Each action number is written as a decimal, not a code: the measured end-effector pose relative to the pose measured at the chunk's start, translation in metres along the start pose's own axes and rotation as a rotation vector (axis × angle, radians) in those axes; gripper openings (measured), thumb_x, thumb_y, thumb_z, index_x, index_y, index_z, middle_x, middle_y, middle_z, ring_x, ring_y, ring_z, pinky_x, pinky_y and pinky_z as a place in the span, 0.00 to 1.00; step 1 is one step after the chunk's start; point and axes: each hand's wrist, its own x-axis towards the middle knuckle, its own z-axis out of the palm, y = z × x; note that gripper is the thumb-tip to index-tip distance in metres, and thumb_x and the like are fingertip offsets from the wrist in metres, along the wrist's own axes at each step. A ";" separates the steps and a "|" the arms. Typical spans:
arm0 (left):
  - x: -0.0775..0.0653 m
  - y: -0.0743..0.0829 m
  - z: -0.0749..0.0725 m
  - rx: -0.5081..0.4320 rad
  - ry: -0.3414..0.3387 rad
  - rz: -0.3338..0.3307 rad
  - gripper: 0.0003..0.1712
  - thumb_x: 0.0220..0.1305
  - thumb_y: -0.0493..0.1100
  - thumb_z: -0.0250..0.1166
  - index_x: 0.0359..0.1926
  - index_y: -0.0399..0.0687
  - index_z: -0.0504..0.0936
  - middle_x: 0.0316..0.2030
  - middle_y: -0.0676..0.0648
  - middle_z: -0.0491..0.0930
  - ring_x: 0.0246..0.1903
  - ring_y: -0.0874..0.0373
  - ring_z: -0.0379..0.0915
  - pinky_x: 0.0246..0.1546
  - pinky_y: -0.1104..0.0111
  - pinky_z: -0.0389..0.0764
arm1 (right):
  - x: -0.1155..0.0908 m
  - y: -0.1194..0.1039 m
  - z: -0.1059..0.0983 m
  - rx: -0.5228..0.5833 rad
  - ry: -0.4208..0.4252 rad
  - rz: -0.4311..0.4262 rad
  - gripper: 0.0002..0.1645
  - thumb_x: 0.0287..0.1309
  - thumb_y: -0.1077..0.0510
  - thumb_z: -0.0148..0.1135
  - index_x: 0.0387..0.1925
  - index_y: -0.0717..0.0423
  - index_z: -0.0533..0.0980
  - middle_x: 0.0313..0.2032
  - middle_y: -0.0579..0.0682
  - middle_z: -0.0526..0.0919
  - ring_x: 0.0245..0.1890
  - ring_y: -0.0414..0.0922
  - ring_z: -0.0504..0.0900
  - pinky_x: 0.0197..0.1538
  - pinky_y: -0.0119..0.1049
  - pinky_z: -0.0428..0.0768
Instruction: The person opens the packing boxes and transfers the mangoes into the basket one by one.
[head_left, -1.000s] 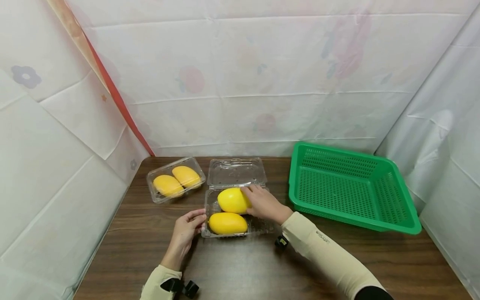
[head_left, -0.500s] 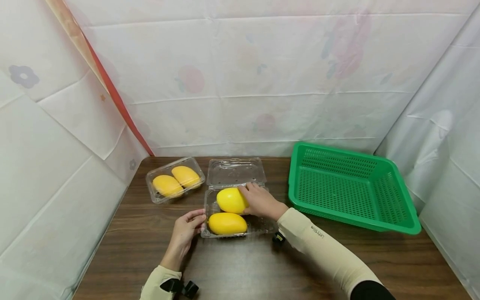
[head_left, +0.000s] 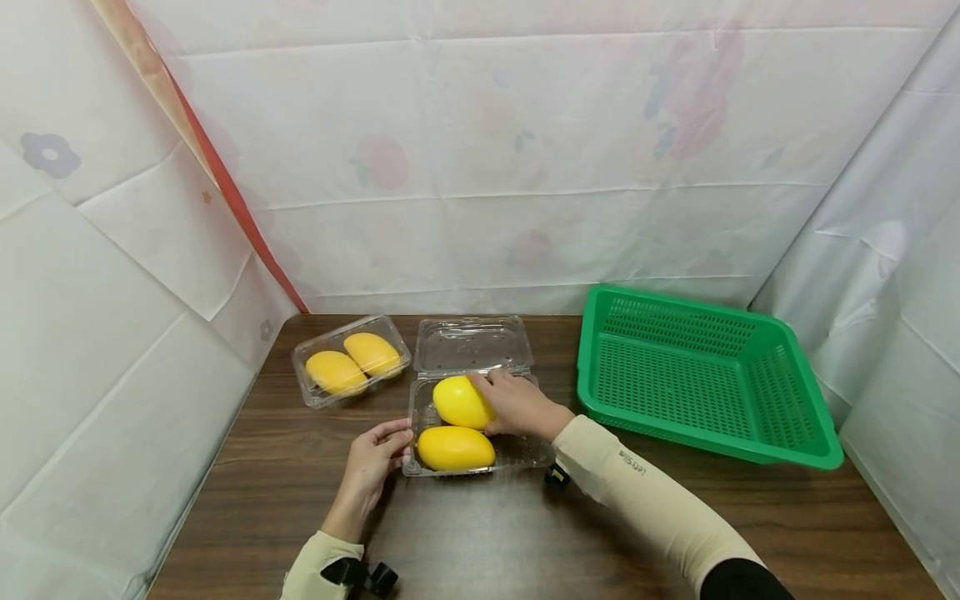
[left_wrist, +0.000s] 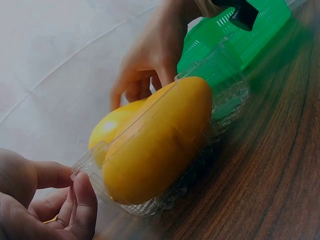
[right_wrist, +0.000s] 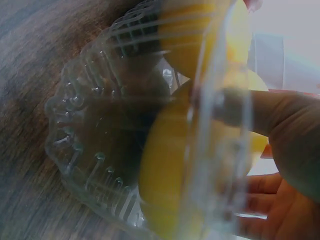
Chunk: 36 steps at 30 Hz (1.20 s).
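Note:
A clear plastic clamshell box (head_left: 517, 454) lies on the table with its lid (head_left: 472, 346) folded back. Inside it are two yellow mangoes, a front mango (head_left: 455, 448) and a rear mango (head_left: 459, 402). At the box's left side, my left hand (head_left: 372, 458) pinches the rim between thumb and fingers, as the left wrist view shows. My right hand (head_left: 521, 406) grips the right end of the rear mango, thumb on the near side and fingers over the far side. In the right wrist view the box wall partly blurs this mango (right_wrist: 170, 170).
A closed clear box (head_left: 311, 392) holding two more mangoes stands at the back left. To the right is a large green plastic basket (head_left: 705, 442). White patterned cloth (head_left: 480, 167) hangs behind and at both sides of the brown wooden table (head_left: 465, 542).
My right hand and the rear mango have shifted slightly left inside the box. The left hand stays at the rim.

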 end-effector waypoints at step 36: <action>0.002 0.000 -0.001 0.052 0.037 0.021 0.20 0.66 0.34 0.60 0.57 0.29 0.75 0.28 0.55 0.80 0.24 0.65 0.75 0.28 0.76 0.80 | -0.005 -0.011 -0.023 -0.044 0.065 -0.026 0.57 0.48 0.39 0.74 0.71 0.51 0.53 0.47 0.54 0.78 0.41 0.47 0.79 0.42 0.41 0.83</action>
